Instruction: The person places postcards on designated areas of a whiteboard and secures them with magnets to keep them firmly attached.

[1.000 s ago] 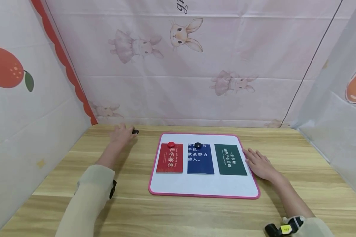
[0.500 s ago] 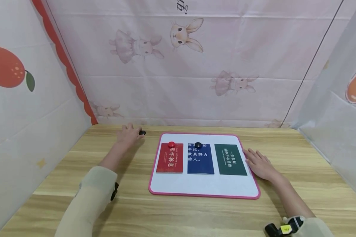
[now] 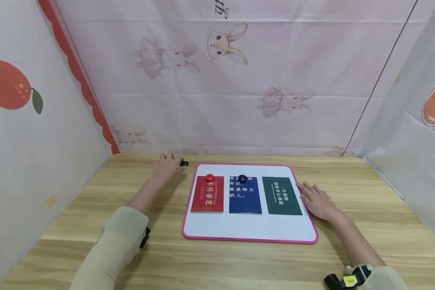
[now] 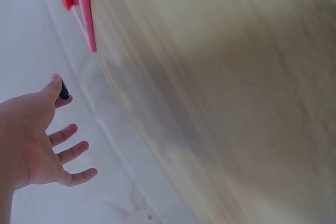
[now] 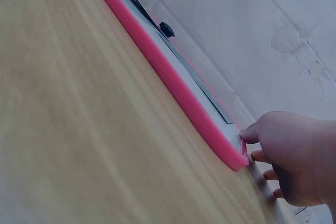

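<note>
My left hand [image 3: 166, 167] pinches a round black magnet [image 3: 184, 163] between thumb and forefinger, left of the whiteboard's far corner. In the left wrist view the magnet [image 4: 64, 89] shows at the fingertips, with the other fingers spread. The pink-rimmed whiteboard [image 3: 246, 228] lies on the table with a red card [image 3: 203, 199], a blue card [image 3: 245, 205] and a green card [image 3: 282, 196]. A red magnet [image 3: 209, 177] sits on the red card's top edge, and another black magnet [image 3: 242, 178] on the blue card's. My right hand [image 3: 317, 201] rests at the board's right rim, thumb touching it.
The wooden table [image 3: 224, 266] is enclosed by a pink rabbit-print sheet [image 3: 217, 121] behind and pale printed sheets at both sides. A black wrist device [image 3: 348, 278] with a yellow label sits at the right cuff.
My left hand has moved right along the table's far side with the black magnet, closer to the whiteboard. The right hand and the board have stayed put.
</note>
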Demonstrator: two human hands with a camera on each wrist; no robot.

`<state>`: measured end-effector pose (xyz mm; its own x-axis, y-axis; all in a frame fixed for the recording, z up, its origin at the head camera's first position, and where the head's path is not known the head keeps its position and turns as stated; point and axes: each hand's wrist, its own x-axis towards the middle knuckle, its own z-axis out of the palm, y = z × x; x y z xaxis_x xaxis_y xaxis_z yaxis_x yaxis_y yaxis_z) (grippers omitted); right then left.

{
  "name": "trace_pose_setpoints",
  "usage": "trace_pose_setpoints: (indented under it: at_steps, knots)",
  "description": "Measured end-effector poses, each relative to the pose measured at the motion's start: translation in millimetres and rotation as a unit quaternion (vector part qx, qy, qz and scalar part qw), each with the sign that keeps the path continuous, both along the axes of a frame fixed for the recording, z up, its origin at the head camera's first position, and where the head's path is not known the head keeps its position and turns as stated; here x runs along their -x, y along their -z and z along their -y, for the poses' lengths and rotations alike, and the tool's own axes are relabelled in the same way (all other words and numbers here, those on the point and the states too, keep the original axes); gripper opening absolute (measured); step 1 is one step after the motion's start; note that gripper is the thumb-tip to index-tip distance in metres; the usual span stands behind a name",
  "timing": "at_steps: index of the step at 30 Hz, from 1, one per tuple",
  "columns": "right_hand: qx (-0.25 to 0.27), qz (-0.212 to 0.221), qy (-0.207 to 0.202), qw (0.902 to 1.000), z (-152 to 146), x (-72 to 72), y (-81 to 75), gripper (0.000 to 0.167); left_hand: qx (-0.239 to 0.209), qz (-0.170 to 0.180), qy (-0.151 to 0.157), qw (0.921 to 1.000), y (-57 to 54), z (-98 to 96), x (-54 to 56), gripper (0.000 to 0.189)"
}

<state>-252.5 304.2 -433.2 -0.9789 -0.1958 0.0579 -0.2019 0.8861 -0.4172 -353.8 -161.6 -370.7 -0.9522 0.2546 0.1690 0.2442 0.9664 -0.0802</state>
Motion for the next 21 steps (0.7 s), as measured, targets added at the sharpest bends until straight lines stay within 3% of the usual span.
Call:
trace_pose_setpoints:
  at_steps: [10,21]
  knots:
    - [-0.002,-0.003,-0.004,1.0000,-1,-0.6,1.1,0.053,-0.018,0.001,0.010,0.9998,1.1,-25.2,-3.2,0.046]
    - [-0.004,-0.008,-0.007,0.9999,1,-1.6,0.0,0.052,0.002,-0.008,0.020,0.9998,-4.1,-52.1,-8.8,0.047]
